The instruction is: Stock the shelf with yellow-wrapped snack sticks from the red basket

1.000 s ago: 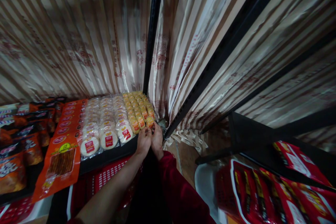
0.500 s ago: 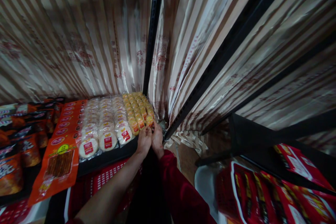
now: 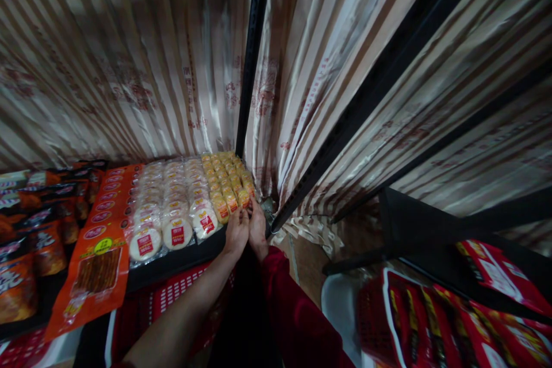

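Rows of small yellow wrapped snacks (image 3: 221, 184) stand at the right end of a black shelf (image 3: 181, 256). Both hands are side by side at the front right of these rows. My left hand (image 3: 237, 234) has its fingers bent against the front yellow packet (image 3: 244, 198). My right hand (image 3: 257, 227) touches the same packet from the right with its fingertips. Whether either hand grips it is hard to make out. Left of the yellow rows are white round wrapped crackers (image 3: 176, 232).
An orange snack pack (image 3: 92, 259) and dark-orange bags (image 3: 47, 247) lie farther left. Black metal posts (image 3: 251, 57) rise before striped curtains (image 3: 172, 69). Red baskets sit below; one at lower right holds red packets (image 3: 435, 322).
The fingertips have shifted very slightly at the front yellow packet. Otherwise the hands stay in place, and the view has moved a little.
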`<state>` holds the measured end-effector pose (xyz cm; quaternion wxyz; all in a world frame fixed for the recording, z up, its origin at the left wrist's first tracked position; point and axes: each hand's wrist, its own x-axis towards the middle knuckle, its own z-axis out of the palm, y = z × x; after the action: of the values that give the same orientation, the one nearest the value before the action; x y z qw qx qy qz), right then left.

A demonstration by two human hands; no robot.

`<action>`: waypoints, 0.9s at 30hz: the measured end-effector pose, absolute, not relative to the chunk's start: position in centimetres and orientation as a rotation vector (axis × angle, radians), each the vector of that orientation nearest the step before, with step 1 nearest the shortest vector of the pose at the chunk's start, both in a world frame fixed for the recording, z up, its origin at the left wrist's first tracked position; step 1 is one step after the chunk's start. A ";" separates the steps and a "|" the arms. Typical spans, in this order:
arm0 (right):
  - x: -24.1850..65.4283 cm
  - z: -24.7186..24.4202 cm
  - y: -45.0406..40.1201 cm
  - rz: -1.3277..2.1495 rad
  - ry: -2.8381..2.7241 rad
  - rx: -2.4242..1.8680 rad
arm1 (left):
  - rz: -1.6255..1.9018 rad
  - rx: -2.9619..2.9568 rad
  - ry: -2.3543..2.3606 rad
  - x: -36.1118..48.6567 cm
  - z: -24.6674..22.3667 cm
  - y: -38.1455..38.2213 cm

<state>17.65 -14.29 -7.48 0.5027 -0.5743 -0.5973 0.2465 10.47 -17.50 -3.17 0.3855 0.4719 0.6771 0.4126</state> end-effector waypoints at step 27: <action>17.5 -7.3 -15.6 0.410 -1.578 -1.446 | 1.023 1.261 1.746 10.4 -3.7 -17.8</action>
<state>17.49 -15.57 -7.30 0.4630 -0.5881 -0.6418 0.1669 10.39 -17.76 -3.67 0.3697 0.4913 0.6805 0.3985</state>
